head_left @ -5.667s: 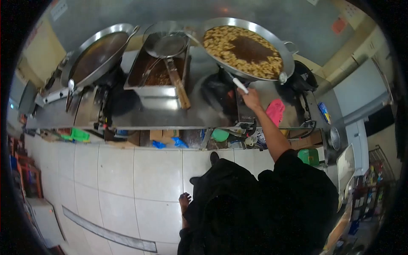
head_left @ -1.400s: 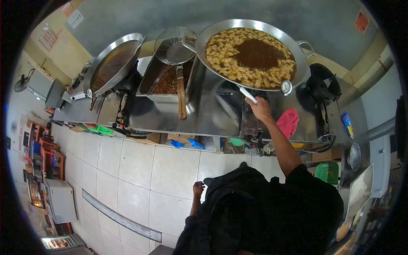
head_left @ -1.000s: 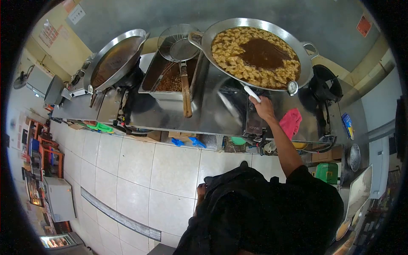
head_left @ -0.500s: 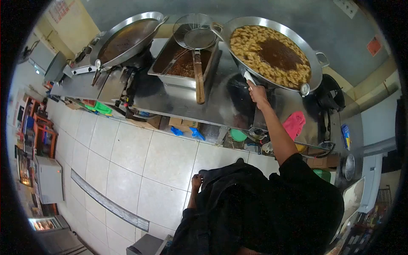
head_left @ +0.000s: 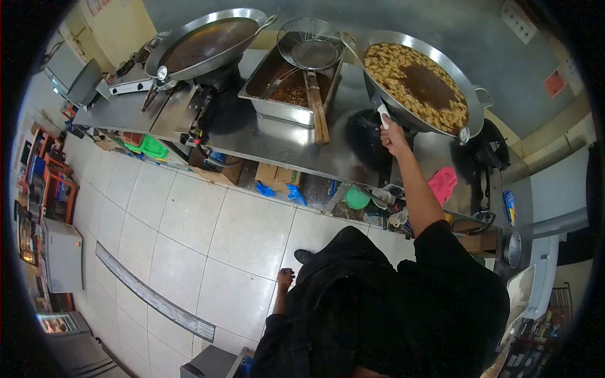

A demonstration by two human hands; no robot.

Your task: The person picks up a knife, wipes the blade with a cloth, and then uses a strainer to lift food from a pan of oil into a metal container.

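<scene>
My right hand (head_left: 394, 137) is closed around the white handle (head_left: 383, 115) of a metal tool, at the near left side of a large wok (head_left: 477, 113). A flat metal part shows just above the handle; the rest is hidden. Golden-brown food pieces (head_left: 403, 94) float in dark oil in that wok, in a ring around a bare middle. A round dial (head_left: 464, 134) sits on its near rim. My left hand (head_left: 285, 277) hangs low beside my body over the floor, fingers curled, with nothing visible in it.
A second wok (head_left: 211, 47) of dark liquid stands at the left. Between the woks, wire strainers (head_left: 315, 55) with wooden handles rest over a steel pan (head_left: 277, 112) of brown crumbs. A pink cloth (head_left: 442, 184) lies on the steel counter (head_left: 283, 142). Boxes (head_left: 277, 176) sit below.
The view has shifted, so the woks and counter appear farther right. My right hand still grips the white handle at the wok's side. A shoe now shows ahead of my left side.
</scene>
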